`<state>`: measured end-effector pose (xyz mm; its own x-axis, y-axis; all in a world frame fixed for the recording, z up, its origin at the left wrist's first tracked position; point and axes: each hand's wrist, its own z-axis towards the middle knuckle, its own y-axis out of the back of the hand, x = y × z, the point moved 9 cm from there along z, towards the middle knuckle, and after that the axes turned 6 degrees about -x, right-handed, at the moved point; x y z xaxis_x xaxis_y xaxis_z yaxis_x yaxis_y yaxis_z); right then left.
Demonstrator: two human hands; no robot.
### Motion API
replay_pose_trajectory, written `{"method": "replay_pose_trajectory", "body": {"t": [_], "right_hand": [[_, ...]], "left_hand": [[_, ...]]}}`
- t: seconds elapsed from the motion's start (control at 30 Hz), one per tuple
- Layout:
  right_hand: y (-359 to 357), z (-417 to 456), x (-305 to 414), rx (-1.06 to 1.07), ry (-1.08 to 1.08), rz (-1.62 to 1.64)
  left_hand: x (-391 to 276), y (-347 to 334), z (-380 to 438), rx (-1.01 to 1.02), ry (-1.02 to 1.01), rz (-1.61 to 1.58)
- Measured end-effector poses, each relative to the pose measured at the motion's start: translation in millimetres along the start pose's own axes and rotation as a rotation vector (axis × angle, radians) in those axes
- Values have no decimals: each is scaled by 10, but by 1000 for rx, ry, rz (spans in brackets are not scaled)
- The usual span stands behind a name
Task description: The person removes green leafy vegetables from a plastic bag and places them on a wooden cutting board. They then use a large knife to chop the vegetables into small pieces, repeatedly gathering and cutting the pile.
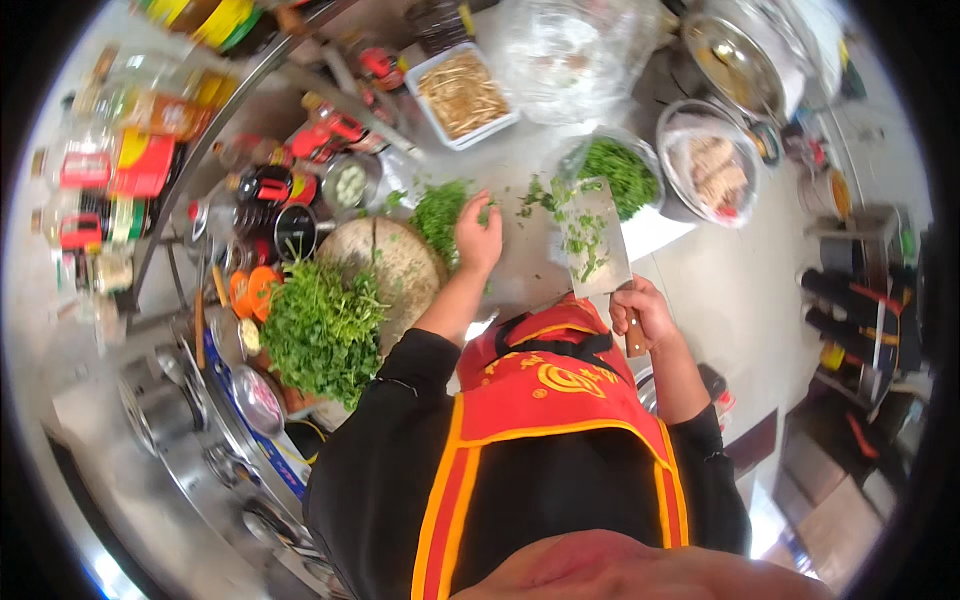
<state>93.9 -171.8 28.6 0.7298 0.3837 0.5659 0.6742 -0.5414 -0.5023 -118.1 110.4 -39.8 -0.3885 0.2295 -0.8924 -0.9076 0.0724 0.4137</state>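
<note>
My right hand (643, 311) grips the wooden handle of a broad cleaver (609, 259), its blade pointing away from me. Bits of chopped green herb cling to the blade, whose far end overlaps a bag-lined container of chopped herbs (616, 178). My left hand (478, 234) hangs beside a loose heap of chopped greens (441, 214), thumb and fingers apart and nothing plainly held. That heap lies at the edge of a round wooden chopping block (397, 262). A big bunch of uncut leafy herbs (322, 322) covers the block's near left side.
Sauce bottles (274, 184) and a bowl of pale cloves (350, 185) crowd the left. Behind are a white tray of brown strips (463, 94) and a clear plastic bag (577, 60). A lined bucket of meat (712, 169) stands to the right. Herb scraps (535, 196) litter the metal counter.
</note>
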Motion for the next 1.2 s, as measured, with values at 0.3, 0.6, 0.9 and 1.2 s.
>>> {"method": "replay_pose_trajectory", "body": {"t": [0.3,0.6,0.9,1.2], "right_hand": [[-319,833,-410,-380,450,-1495],[-674,1502,-756,-489,460,-1709],[-417,1041,-667,-565,583,-1535],[-582,1252,-787,-255,463,-1468]], "left_hand": [[948,633,846,-80,525,574],[861,-16,112,230,250,633],[530,299,-304,2,60,589],[381,109,-596,91,35,325]]}}
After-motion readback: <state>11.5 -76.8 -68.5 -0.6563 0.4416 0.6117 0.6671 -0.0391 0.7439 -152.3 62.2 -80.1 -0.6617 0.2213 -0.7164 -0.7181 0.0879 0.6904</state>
